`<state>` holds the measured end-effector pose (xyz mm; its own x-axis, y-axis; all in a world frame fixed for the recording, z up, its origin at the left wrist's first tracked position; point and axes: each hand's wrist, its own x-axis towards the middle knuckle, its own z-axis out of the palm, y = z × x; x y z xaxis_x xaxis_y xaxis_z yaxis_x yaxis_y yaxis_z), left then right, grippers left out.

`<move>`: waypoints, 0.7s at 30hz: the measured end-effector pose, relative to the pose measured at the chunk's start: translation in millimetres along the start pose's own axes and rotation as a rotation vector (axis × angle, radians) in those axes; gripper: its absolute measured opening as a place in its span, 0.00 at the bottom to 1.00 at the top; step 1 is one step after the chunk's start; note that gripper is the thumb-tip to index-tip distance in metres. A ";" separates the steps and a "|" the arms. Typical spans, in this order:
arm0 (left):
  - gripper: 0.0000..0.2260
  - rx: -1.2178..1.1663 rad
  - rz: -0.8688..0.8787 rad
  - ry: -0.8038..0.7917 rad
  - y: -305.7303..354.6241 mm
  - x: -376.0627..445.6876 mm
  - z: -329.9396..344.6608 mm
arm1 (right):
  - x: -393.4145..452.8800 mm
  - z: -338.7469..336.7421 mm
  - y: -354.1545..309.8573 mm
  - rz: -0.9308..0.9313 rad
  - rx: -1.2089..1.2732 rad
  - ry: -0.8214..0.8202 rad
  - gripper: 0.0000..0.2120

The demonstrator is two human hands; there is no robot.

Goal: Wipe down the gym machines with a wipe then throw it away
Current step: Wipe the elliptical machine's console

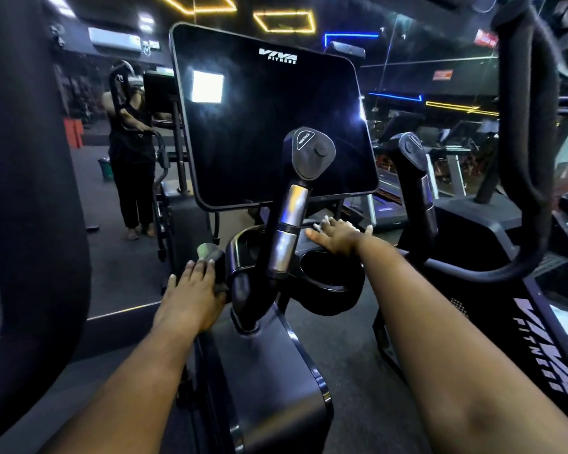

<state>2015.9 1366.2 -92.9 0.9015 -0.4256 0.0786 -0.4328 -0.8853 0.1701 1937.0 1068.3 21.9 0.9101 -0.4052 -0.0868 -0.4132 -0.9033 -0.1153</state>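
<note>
A dark mirrored gym is seen; "VIVA FITNESS" is printed on the console [269, 116]. A white wipe [322, 224] is pressed under the right hand [336, 237], fingers spread; the left hand [194, 290] is laid flat, fingers relaxed, on a handle [210, 253].

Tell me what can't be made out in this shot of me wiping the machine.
Head view only:
- Wipe: white bits show past the right hand, which hides the rest.
- Left hand: what its palm rests on is covered.
- Console screen: dark, glare only, no readout.
- Green bin: small, partly behind the mirrored person.
</note>
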 end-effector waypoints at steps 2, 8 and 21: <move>0.32 -0.019 0.000 -0.005 -0.3 -0.3 -1.2 | -6.5 -0.1 -0.5 0.008 0.020 -0.005 0.51; 0.32 -0.032 0.001 -0.006 0.9 -3.6 -4.2 | -31.7 17.6 14.6 -0.002 -0.037 0.046 0.37; 0.32 -0.016 0.008 0.000 1.4 -7.3 -5.9 | -81.7 21.9 -33.0 -0.365 0.113 0.142 0.17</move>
<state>2008.8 1369.2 -87.5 0.8979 -0.4327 0.0804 -0.4400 -0.8787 0.1854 1875.6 1134.3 11.0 0.9897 -0.0832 0.1162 -0.0558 -0.9735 -0.2219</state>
